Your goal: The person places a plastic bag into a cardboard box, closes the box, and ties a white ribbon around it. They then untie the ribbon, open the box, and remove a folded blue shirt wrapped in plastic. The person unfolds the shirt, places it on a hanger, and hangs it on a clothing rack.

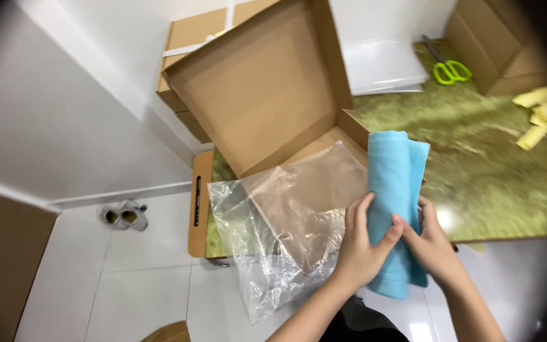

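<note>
Here, both hands hold one folded blue cloth (395, 202) standing up over the near edge of the green table (489, 171). The left hand (361, 247) wraps around its left side with fingers closed on it, and the right hand (430, 244) grips its right side. Just left of the cloth lies one clear plastic bag (280, 240), crinkly and see-through, hanging off the table. Behind it sits one open brown cardboard box (254, 88) with its flat lid up. Another brown box (495, 44) stands at the far right. One pair of green scissors (447, 66) rests near it. Two small shoes (123, 215) sit on the white floor.
</note>
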